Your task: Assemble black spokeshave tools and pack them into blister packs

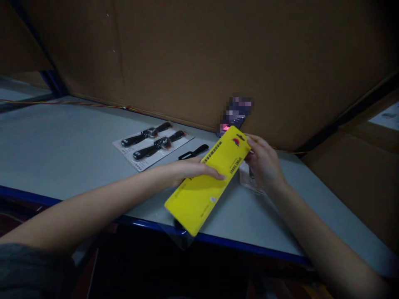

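While the left hand (193,171) lies nearly flat, its extended fingers pressed across a yellow card package (202,195), the right hand (263,162) curls its fingers round the package's upper end, gripping it; the package slants across the grey workbench (62,141), its lower end past the front edge; two carded black-handled tools (152,145) lie beyond on the left.

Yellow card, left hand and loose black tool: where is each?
Yellow card (199,195): head view, its face.
Left hand (190,171): head view, back of hand.
Loose black tool (193,152): head view, its middle.
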`<state>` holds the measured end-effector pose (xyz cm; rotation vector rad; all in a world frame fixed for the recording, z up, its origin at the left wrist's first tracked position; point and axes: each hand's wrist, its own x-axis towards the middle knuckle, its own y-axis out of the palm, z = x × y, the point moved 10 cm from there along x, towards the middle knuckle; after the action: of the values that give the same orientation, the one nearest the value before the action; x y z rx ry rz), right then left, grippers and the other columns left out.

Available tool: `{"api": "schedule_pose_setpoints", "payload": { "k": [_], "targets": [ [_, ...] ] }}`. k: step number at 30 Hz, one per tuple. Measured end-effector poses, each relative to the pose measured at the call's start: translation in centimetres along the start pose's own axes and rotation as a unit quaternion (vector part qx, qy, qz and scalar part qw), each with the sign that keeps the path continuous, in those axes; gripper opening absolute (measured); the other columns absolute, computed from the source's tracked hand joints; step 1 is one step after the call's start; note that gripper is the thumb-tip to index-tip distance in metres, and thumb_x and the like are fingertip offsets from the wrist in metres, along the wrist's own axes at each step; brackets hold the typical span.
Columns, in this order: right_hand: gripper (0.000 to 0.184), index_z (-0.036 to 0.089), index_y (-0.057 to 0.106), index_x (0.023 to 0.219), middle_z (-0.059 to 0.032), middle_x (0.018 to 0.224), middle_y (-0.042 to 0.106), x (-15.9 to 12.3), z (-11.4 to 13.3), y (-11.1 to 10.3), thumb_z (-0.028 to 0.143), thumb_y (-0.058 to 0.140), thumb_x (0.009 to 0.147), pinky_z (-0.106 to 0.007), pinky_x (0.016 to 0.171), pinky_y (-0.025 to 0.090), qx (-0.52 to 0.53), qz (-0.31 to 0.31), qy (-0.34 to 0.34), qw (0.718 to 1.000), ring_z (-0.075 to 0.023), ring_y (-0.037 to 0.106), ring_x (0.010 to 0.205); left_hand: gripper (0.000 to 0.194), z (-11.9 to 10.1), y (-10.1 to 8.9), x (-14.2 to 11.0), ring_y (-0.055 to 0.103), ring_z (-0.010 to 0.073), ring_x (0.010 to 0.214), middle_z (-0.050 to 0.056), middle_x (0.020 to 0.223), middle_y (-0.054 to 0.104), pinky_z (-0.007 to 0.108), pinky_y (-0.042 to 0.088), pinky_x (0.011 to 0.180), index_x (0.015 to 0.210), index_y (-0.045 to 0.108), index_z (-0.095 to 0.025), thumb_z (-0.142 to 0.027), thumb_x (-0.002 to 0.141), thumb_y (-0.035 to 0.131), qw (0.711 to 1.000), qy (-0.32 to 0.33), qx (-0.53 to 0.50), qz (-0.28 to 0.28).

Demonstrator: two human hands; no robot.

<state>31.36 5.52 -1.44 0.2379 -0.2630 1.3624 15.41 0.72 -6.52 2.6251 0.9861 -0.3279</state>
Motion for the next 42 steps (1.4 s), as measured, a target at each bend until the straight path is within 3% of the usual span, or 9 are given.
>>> {"api": "schedule_pose_setpoints", "payload": {
  "k": [3, 6, 11, 20, 26, 33, 39, 42],
  "targets": [
    [0.032, 0.031, 0.061, 0.103, -0.0007, 0.107, 0.067, -1.5, 0.4, 2.6, 0.04, 0.068, 0.073, -0.03, 0.068, 0.053, -0.02, 0.046, -0.012, 0.999, -0.0187, 0.065, 0.092, 0.039, -0.4, -1.1, -0.1, 0.067, 0.0183, 0.079, 0.004, 0.09, 0.071, 0.031, 0.052, 0.076, 0.101, 0.066, -0.019, -0.035, 0.068, 0.074, 0.999, 0.013, 0.004, -0.042],
    [0.037, 0.032, 0.06, 0.107, -0.0002, 0.112, 0.065, -2.1, 1.2, 3.3, 0.036, 0.071, 0.072, -0.03, 0.072, 0.054, -0.026, 0.062, -0.027, 0.997, -0.0192, 0.063, 0.099, 0.04, -0.7, -1.4, -0.2, 0.067, 0.0185, 0.078, 0.005, 0.092, 0.071, 0.031, 0.052, 0.074, 0.102, 0.066, -0.018, -0.036, 0.067, 0.075, 0.998, 0.026, 0.018, -0.05],
    [0.039, 0.031, 0.063, 0.107, -0.0002, 0.111, 0.066, -1.9, 1.6, 3.0, 0.03, 0.073, 0.069, -0.034, 0.081, 0.054, -0.009, 0.06, -0.032, 0.998, -0.0185, 0.063, 0.099, 0.039, -0.9, -1.6, -0.1, 0.067, 0.0192, 0.079, 0.006, 0.094, 0.071, 0.033, 0.052, 0.075, 0.103, 0.065, -0.017, -0.03, 0.068, 0.075, 0.997, 0.045, 0.036, -0.053],
    [0.042, 0.029, 0.064, 0.105, -0.0016, 0.099, 0.07, -2.0, 2.7, 2.0, 0.028, 0.076, 0.066, -0.033, 0.069, 0.058, 0.022, 0.026, -0.038, 0.999, -0.0194, 0.067, 0.085, 0.046, -2.0, -1.0, -0.4, 0.067, 0.0214, 0.081, 0.009, 0.094, 0.071, 0.035, 0.052, 0.077, 0.105, 0.065, -0.015, -0.044, 0.07, 0.073, 0.992, 0.095, 0.067, -0.055],
    [0.046, 0.027, 0.064, 0.106, -0.0017, 0.099, 0.07, -1.9, 2.8, 2.0, 0.025, 0.078, 0.063, -0.033, 0.072, 0.058, 0.024, 0.039, -0.037, 0.998, -0.0191, 0.067, 0.086, 0.046, -1.8, -0.9, -0.3, 0.068, 0.0224, 0.077, 0.01, 0.097, 0.07, 0.04, 0.053, 0.076, 0.107, 0.064, -0.015, -0.037, 0.069, 0.075, 0.994, 0.081, 0.071, -0.03],
    [0.052, 0.026, 0.064, 0.107, -0.0028, 0.099, 0.07, -2.1, 2.6, 2.4, 0.02, 0.081, 0.058, -0.036, 0.081, 0.056, 0.048, 0.044, -0.016, 0.998, -0.0216, 0.065, 0.094, 0.044, -1.7, -0.2, -0.4, 0.067, 0.0243, 0.087, 0.009, 0.098, 0.069, 0.041, 0.052, 0.08, 0.106, 0.062, -0.014, -0.025, 0.065, 0.075, 0.997, 0.065, 0.05, 0.003],
    [0.053, 0.029, 0.061, 0.111, -0.0017, 0.102, 0.069, -1.7, 2.2, 2.5, 0.028, 0.08, 0.062, -0.034, 0.075, 0.056, 0.035, 0.066, 0.003, 0.997, -0.0202, 0.066, 0.092, 0.044, -1.6, -0.5, -0.5, 0.067, 0.0251, 0.087, 0.008, 0.096, 0.069, 0.042, 0.051, 0.08, 0.106, 0.063, -0.015, -0.023, 0.064, 0.075, 0.998, 0.046, 0.036, -0.009],
    [0.047, 0.031, 0.059, 0.113, -0.0015, 0.099, 0.07, -0.4, 2.1, 0.8, 0.039, 0.074, 0.069, -0.035, 0.072, 0.056, -0.008, 0.051, 0.004, 0.999, -0.0198, 0.067, 0.087, 0.044, -1.6, -1.4, -0.4, 0.066, 0.0256, 0.088, 0.006, 0.092, 0.069, 0.042, 0.051, 0.079, 0.105, 0.063, -0.017, -0.02, 0.063, 0.074, 0.998, 0.037, 0.02, -0.038]
  ]
}}
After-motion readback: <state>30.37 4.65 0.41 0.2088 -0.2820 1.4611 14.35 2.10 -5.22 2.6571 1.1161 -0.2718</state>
